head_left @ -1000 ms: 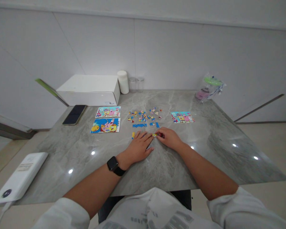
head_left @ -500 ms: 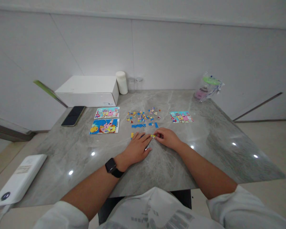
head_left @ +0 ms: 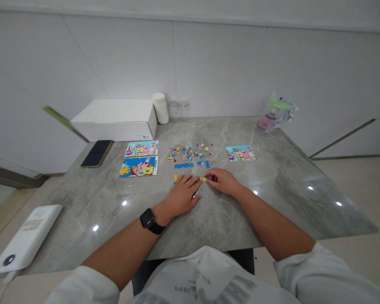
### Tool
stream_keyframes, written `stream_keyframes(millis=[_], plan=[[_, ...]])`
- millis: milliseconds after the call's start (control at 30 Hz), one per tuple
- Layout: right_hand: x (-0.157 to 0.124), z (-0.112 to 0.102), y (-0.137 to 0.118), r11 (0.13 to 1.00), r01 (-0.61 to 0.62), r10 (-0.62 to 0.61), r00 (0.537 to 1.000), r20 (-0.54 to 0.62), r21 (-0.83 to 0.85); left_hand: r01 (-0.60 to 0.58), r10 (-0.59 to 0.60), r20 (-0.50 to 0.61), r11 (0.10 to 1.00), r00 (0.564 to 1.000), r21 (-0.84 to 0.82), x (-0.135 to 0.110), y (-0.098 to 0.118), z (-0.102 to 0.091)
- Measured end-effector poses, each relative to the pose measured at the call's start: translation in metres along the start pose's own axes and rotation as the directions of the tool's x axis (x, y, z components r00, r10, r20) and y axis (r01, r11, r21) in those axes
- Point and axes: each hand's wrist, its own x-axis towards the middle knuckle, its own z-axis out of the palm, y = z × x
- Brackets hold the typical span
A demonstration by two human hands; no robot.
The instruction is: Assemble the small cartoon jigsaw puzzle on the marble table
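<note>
My left hand [head_left: 184, 194] lies flat on the grey table with its fingers spread, covering part of a row of joined jigsaw pieces. A yellow and blue end of that row [head_left: 175, 178] shows past its fingers. My right hand [head_left: 223, 181] is closed in a pinch at a small yellow jigsaw piece [head_left: 203, 179], right beside my left fingertips. Just beyond the hands lie a joined blue strip of pieces [head_left: 184, 165] and a blue corner piece [head_left: 208, 164]. Farther back is a scatter of loose jigsaw pieces [head_left: 190, 154].
Two cartoon picture cards [head_left: 142, 148] lie on the left, another picture card [head_left: 241, 153] on the right. A phone [head_left: 96, 153], white box [head_left: 114, 120], white bottle [head_left: 161, 109] and two glasses [head_left: 179, 111] stand farther back. A bagged cup [head_left: 275, 114] is back right, a power bank [head_left: 27, 238] front left.
The whole view has shifted slightly. Both hands stay in nearly the same place, with the right fingertips still at the yellow piece.
</note>
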Motion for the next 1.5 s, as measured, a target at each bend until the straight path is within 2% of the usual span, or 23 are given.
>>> stream_keyframes(millis=[400, 500, 600, 667, 767, 933, 1067, 1500], plan=[[0.0, -0.001, 0.0, 1.0, -0.006, 0.006, 1.0, 0.014, 0.003, -0.01, 0.009, -0.03, 0.999, 1.0, -0.04, 0.001, 0.002, -0.004], [0.0, -0.001, 0.0, 1.0, -0.01, 0.01, 1.0, 0.013, 0.011, 0.012, -0.025, -0.136, 0.996, 0.99, -0.09, 0.003, -0.002, -0.013], [0.0, 0.0, 0.001, 1.0, -0.014, 0.014, 1.0, 0.017, 0.01, 0.091, -0.13, -0.281, 0.985, 0.951, -0.147, 0.003, -0.011, -0.022], [0.0, -0.001, 0.001, 1.0, -0.013, 0.013, 1.0, 0.019, 0.006, 0.158, -0.202, -0.323, 0.975, 0.924, -0.159, 0.002, -0.015, -0.024], [-0.001, -0.001, 0.003, 1.0, 0.0, 0.0, 1.0, 0.028, 0.007, 0.194, -0.228, -0.29, 0.971, 0.93, -0.141, 0.001, -0.017, -0.022], [-0.001, -0.001, 0.005, 1.0, 0.01, -0.011, 1.0, 0.025, 0.027, 0.095, -0.116, -0.172, 0.988, 0.978, -0.126, 0.003, -0.009, -0.015], [-0.001, 0.0, 0.005, 0.999, 0.035, -0.036, 0.999, 0.01, 0.017, 0.061, -0.073, -0.109, 0.993, 0.991, -0.102, 0.003, -0.007, -0.012], [0.0, 0.0, 0.003, 0.999, 0.036, -0.036, 0.999, 0.006, -0.022, 0.076, -0.083, -0.079, 0.993, 0.993, -0.086, 0.003, -0.005, -0.015]])
